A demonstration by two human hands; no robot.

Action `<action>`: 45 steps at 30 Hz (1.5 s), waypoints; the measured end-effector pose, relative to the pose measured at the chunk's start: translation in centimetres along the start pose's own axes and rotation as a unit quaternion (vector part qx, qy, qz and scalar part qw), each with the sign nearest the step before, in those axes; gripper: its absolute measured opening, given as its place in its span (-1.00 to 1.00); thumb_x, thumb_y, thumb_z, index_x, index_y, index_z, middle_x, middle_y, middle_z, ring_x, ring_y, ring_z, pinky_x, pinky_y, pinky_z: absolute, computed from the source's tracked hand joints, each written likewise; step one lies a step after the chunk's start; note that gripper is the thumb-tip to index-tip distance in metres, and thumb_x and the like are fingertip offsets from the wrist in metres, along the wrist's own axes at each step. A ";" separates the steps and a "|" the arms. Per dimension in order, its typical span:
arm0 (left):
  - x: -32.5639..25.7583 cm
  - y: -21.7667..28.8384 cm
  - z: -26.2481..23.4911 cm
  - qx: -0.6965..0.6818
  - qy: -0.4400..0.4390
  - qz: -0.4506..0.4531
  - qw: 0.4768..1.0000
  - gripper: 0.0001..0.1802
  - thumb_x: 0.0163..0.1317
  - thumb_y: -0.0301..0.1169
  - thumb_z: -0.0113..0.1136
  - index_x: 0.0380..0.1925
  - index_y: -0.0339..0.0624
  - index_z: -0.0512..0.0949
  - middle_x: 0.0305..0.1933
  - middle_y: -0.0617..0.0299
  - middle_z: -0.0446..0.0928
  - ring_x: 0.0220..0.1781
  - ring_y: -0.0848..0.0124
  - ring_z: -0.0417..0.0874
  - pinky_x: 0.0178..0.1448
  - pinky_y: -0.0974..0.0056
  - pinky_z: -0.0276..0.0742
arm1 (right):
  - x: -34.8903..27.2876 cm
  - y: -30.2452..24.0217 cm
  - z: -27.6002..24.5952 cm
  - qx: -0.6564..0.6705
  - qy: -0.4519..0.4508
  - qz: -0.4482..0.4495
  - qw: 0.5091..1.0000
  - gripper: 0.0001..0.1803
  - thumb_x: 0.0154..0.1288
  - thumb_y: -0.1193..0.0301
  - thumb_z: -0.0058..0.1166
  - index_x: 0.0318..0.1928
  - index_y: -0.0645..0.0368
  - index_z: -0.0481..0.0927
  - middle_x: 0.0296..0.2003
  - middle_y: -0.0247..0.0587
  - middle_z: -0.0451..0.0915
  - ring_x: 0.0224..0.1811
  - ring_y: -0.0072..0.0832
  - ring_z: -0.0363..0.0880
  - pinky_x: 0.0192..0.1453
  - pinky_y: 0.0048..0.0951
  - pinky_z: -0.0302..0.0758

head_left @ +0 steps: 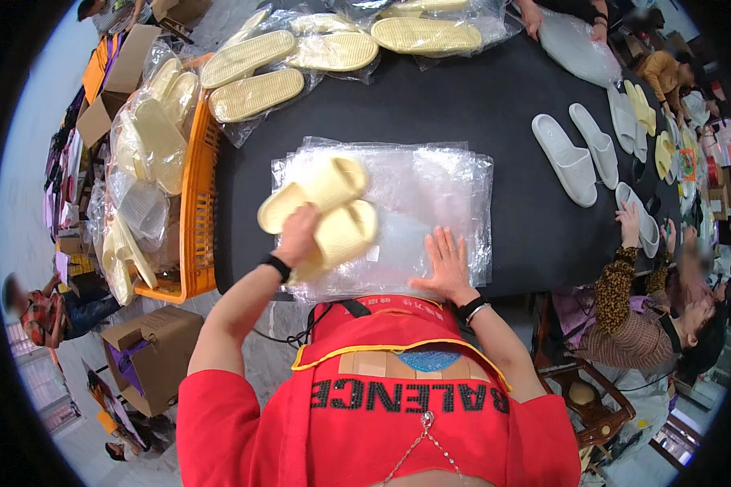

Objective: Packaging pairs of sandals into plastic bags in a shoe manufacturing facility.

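A pair of pale yellow slippers (338,191) is gripped by my left hand (300,235), the fingers wrapped round them, one slipper above the other. They are over the left part of a stack of clear plastic bags (418,187) on the dark table in front of me. Flat on the right part of the same stack lies my right hand (447,264), its fingers spread and nothing held. The slippers are slightly blurred, and my left fingertips are partly hidden behind them.
An orange plastic basket (201,195) with bagged slippers stands left of the bags. Bagged yellow slippers (333,50) lie along the far edge. White slippers (564,158) rest at right, near a co-worker's hand (628,221). Another person's hands hold a plastic bag (578,45) at far right.
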State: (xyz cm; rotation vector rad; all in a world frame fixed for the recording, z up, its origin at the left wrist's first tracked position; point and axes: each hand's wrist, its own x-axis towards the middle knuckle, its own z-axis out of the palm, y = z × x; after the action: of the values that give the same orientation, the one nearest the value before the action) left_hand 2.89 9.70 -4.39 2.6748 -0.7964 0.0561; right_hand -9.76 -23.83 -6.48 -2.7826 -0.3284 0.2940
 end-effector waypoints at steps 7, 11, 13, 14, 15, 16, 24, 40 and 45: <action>2.2 -6.2 -9.9 -0.062 0.113 -0.125 0.984 -0.74 -0.02 -0.57 0.03 -0.25 -0.25 0.38 -0.24 -0.03 0.44 -0.15 -0.02 0.46 -0.15 0.09 0.39 | 0.3 1.3 -1.0 0.022 0.027 -0.018 0.999 -0.03 -0.11 -0.18 0.09 0.25 0.13 0.15 0.30 -0.02 -0.04 0.38 -0.13 -0.21 0.37 0.01 -0.35; 8.3 2.1 -15.1 -0.069 0.020 0.089 0.993 -0.73 -0.12 -0.57 0.09 -0.31 -0.23 0.43 -0.30 0.05 0.40 -0.20 0.03 0.45 -0.16 0.15 0.41 | 2.7 0.5 -4.7 -0.006 0.093 -0.016 0.996 -0.12 -0.10 -0.07 0.16 0.22 0.08 0.22 0.30 0.00 -0.04 0.38 -0.13 -0.20 0.34 0.10 -0.27; 11.5 6.7 -13.6 -0.073 -0.010 0.216 0.974 -0.76 -0.13 -0.56 0.06 -0.36 -0.23 0.42 -0.29 0.08 0.40 -0.19 0.08 0.45 -0.15 0.17 0.41 | 3.2 1.4 -4.7 -0.025 0.065 0.027 0.997 -0.04 -0.13 -0.14 0.13 0.26 0.04 0.16 0.33 -0.07 -0.08 0.40 -0.14 -0.28 0.33 0.19 -0.40; 13.5 8.9 -11.5 -0.073 -0.001 0.299 0.952 -0.79 -0.14 -0.56 0.04 -0.40 -0.23 0.42 -0.28 0.10 0.40 -0.19 0.10 0.45 -0.14 0.18 0.40 | 3.3 2.7 -2.5 -0.037 0.082 0.051 0.995 -0.04 -0.13 -0.14 0.13 0.26 0.04 0.16 0.33 -0.07 -0.08 0.40 -0.14 -0.28 0.33 0.19 -0.40; 15.6 12.1 -9.6 -0.094 -0.024 0.304 0.948 -0.81 -0.14 -0.55 0.02 -0.42 -0.23 0.41 -0.30 0.11 0.41 -0.20 0.11 0.45 -0.14 0.17 0.39 | 3.0 4.6 0.1 0.354 0.058 0.068 0.931 -0.02 -0.15 -0.17 0.12 0.27 0.02 0.14 0.33 -0.08 -0.07 0.40 -0.13 -0.31 0.32 0.21 -0.43; 17.0 14.9 -8.0 -0.112 -0.050 0.303 0.945 -0.83 -0.13 -0.55 0.00 -0.44 -0.23 0.40 -0.31 0.12 0.42 -0.20 0.13 0.45 -0.14 0.17 0.38 | 2.7 5.8 1.2 0.692 0.037 0.048 0.720 0.01 -0.16 -0.21 0.10 0.28 0.01 0.13 0.33 -0.09 -0.07 0.40 -0.12 -0.33 0.31 0.23 -0.45; 24.7 23.2 -1.0 -0.057 -0.164 0.331 0.928 -0.72 -0.04 -0.55 -0.03 -0.28 -0.05 0.50 -0.29 0.16 0.49 -0.40 0.09 0.59 -0.31 0.06 0.49 | 1.8 2.3 -3.0 0.162 0.038 -0.012 0.986 -0.02 -0.16 -0.16 0.14 0.27 -0.02 0.12 0.30 0.00 0.00 0.36 -0.14 -0.08 0.35 0.05 -0.16; 29.0 18.0 -1.9 -0.394 -0.119 0.108 0.905 -0.66 0.18 -0.53 0.02 -0.01 -0.19 0.43 -0.06 0.10 0.48 -0.05 0.31 0.51 0.00 0.31 0.42 | 2.7 2.7 -1.8 0.025 0.002 0.035 0.999 0.00 -0.15 -0.28 0.02 0.31 -0.18 0.04 0.34 -0.10 -0.13 0.41 -0.21 -0.36 0.10 0.55 -0.42; 26.2 6.3 -6.0 -0.354 -0.080 -0.098 0.927 -0.64 0.16 -0.46 0.06 0.00 -0.25 0.42 -0.17 0.17 0.52 -0.14 0.42 0.51 -0.06 0.34 0.43 | 3.4 1.4 -3.8 0.051 -0.038 0.072 0.995 -0.02 -0.19 -0.20 0.16 0.26 -0.12 0.14 0.34 -0.01 -0.21 0.42 -0.20 -0.38 0.14 0.47 -0.52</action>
State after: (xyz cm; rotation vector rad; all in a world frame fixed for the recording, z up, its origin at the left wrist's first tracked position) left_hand 21.88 -6.88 6.75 2.0588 -0.4626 -0.4256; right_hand -5.34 -25.38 -4.02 -2.7038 -0.1252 0.4382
